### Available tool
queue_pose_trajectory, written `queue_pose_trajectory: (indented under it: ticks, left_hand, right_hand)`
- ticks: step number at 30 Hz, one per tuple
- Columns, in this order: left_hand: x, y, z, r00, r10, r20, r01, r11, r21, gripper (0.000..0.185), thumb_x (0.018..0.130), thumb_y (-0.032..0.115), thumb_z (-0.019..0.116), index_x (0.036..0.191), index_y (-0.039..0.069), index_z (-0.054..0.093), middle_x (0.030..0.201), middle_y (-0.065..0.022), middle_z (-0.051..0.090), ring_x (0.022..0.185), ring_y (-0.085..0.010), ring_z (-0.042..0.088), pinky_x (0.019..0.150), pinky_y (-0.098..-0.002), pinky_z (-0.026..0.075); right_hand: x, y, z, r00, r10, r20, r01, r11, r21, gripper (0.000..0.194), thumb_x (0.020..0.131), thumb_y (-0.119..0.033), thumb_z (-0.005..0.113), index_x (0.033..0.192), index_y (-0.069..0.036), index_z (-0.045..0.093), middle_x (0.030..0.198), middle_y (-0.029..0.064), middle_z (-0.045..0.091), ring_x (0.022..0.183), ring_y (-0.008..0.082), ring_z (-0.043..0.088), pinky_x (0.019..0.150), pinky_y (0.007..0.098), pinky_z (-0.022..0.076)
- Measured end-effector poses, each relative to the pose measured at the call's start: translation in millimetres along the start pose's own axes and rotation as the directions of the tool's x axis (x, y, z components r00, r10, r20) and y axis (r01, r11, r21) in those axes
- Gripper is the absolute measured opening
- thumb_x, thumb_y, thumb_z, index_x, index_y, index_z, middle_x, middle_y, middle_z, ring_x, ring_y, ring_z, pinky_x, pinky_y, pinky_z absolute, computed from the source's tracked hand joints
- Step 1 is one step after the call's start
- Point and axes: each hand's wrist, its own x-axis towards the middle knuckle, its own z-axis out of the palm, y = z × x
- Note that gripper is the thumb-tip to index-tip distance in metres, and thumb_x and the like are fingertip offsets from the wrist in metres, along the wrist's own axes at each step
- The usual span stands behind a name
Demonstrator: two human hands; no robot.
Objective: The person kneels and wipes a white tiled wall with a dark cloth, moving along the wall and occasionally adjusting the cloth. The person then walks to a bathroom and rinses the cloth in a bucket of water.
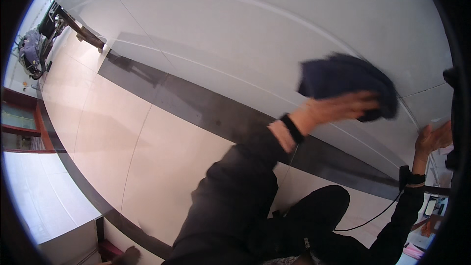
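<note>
My left hand (335, 108) presses a dark navy cloth (349, 75) against the pale tiled wall (235, 36), with the fingers spread over the cloth's lower part. Cloth and fingers are blurred. A black band circles this wrist. At the far right, my right hand (432, 140) is at the wall with its thumb raised. Its fingers are cut off by the picture's dark rim, so I cannot tell whether they touch or hold anything. A black band and a small dark device (404, 176) are on the right wrist.
A dark border strip (206, 114) runs along the wall's foot beside beige floor tiles (176, 154). A thin black cable (371, 224) hangs below my right wrist. A two-wheeler (35, 51) and a wooden piece of furniture (86, 36) stand upper left. A red-framed glass cabinet (40, 125) is at left.
</note>
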Motion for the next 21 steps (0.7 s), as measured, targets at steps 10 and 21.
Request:
queue_pose_trajectory:
  ticks: [10, 21]
  left_hand:
    - [-85.1, -278.2, -130.2, 0.850, -0.396, -0.347, 0.491, 0.835, 0.250, 0.082, 0.089, 0.067, 0.031, 0.146, 0.008, 0.031, 0.154, -0.0236, 0.016, 0.139, -0.0503, 0.008, 0.110, -0.0600, 0.007]
    - [-114.4, -272.4, -126.8, 0.176, -0.903, -0.392, 0.864, 0.332, -0.378, 0.056, 0.102, 0.037, 0.025, 0.148, 0.007, 0.016, 0.153, -0.0133, 0.019, 0.133, -0.0317, 0.032, 0.110, -0.0401, 0.030]
  right_hand:
    - [-5.0, 4.1, -1.5, 0.998, -0.054, 0.039, 0.049, 0.991, 0.125, 0.071, 0.096, -0.052, 0.039, 0.148, -0.006, 0.022, 0.154, 0.0129, 0.020, 0.140, 0.0284, 0.023, 0.113, 0.0410, 0.0168]
    - [-14.6, 10.0, 1.1, 0.996, 0.011, 0.084, -0.028, 0.978, 0.205, 0.072, 0.092, -0.052, 0.047, 0.149, -0.015, 0.023, 0.155, 0.0112, 0.011, 0.144, 0.0279, 0.005, 0.113, 0.0453, 0.0022]
